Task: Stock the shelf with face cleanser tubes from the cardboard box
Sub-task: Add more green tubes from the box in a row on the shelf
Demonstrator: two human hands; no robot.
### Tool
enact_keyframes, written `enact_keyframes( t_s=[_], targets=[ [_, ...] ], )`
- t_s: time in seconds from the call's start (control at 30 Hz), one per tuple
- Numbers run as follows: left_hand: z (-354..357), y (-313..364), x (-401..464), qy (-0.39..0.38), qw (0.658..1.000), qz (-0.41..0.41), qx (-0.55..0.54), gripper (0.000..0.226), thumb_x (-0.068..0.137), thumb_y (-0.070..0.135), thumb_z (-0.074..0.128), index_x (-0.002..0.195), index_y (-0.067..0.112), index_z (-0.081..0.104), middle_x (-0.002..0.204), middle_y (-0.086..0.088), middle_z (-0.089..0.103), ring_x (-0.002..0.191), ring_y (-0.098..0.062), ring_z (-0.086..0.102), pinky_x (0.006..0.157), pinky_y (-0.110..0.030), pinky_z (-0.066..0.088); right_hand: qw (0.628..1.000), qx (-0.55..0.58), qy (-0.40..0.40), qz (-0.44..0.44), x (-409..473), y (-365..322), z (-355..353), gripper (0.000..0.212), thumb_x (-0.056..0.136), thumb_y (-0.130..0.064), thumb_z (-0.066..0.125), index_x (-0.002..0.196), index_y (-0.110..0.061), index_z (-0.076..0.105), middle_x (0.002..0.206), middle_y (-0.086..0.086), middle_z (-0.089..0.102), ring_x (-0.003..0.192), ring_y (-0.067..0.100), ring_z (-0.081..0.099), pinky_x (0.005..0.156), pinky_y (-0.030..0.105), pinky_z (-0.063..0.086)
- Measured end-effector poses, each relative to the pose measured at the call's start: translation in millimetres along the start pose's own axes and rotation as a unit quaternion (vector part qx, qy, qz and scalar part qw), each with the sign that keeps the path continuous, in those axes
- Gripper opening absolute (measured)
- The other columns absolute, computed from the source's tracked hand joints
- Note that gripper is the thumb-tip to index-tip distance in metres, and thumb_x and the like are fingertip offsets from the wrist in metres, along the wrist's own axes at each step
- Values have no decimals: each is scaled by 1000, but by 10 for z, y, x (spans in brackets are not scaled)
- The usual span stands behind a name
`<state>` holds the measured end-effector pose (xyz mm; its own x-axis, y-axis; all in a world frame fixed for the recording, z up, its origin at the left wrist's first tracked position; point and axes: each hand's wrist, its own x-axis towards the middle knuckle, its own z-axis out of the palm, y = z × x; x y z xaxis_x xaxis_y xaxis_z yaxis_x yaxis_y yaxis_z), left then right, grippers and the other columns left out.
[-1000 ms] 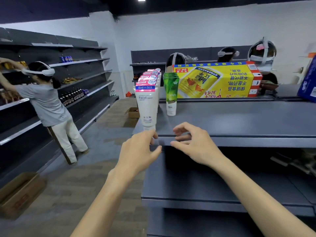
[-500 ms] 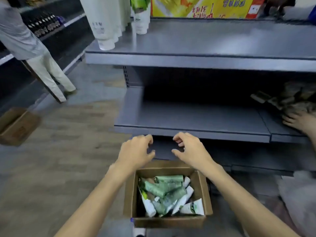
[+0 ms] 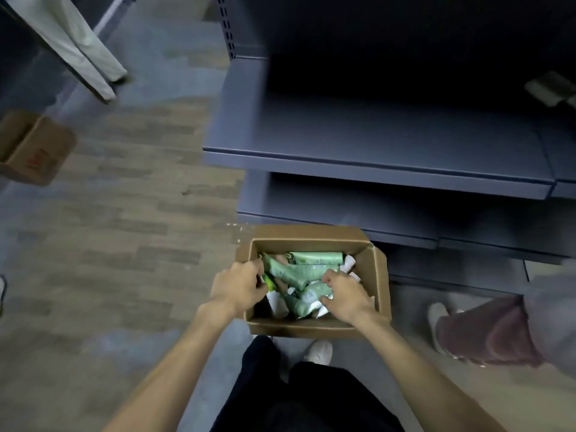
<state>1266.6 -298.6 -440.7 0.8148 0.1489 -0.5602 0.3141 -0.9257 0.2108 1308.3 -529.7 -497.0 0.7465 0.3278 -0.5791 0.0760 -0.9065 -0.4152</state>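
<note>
Landmark: cardboard box [image 3: 378, 282] on the floor [image 3: 124, 244], open top, right in front of the shelf [image 3: 374, 169] base.

Far left of the box: second cardboard box [image 3: 34, 148] on the floor, well apart. Up-left of it, a person's light trouser legs [image 3: 84, 51], standing by another rack.

Left hand [image 3: 238, 286] over the box's left wall, fingers curled down into the pile; looks like it pinches a bright green tube [image 3: 270, 282] at the left inside edge, but blur makes the grip hard to confirm.

Inside the box: face cleanser tubes [image 3: 305, 269], pale green with white ends, lying loose and crossed over each other, none upright.

Right hand [image 3: 344, 296] inside the box's right half, fingers curled onto the tubes, touching them; can't tell if it actually grips one.

Behind the box: two dark grey shelf levels. Wearer's shoe [image 3: 318, 352] just below the box.

Right of the box: another person's shoe [image 3: 436, 322] and maroon trouser leg [image 3: 489, 335] on the floor.
</note>
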Motion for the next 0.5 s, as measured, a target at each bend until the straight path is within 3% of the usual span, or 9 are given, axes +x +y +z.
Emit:
enact_keyframes(
  t_s=[0.17, 0.33, 0.5],
  targets=[
    [113, -132, 62, -29, 1000, 1, -7, 17, 88, 38, 58, 99, 25, 59, 102, -1, 70, 100, -28, 65, 82, -38, 55, 999, -22, -44, 11, 201, -106, 262, 38, 90, -27, 67, 124, -15, 54, 124, 9, 60, 113, 31, 60, 89, 39, 52],
    [179, -323, 143, -47, 999, -3, -19, 18, 88, 38, 61, 98, 24, 54, 100, -2, 68, 97, -28, 65, 80, -38, 55, 997, -11, -68, 23, 355, -242, 506, 35, 89, -32, 67, 119, -18, 55, 117, 10, 61, 105, 32, 62, 87, 37, 52],
    [240, -410, 169, -59, 998, 12, -22, 18, 89, 37, 61, 101, 24, 56, 97, -1, 70, 94, -26, 66, 76, -37, 55, 997, -5, -78, 25, 491, -438, 757, 40, 89, -36, 67, 124, -20, 58, 120, 11, 65, 111, 32, 61, 88, 34, 50]
  ],
)
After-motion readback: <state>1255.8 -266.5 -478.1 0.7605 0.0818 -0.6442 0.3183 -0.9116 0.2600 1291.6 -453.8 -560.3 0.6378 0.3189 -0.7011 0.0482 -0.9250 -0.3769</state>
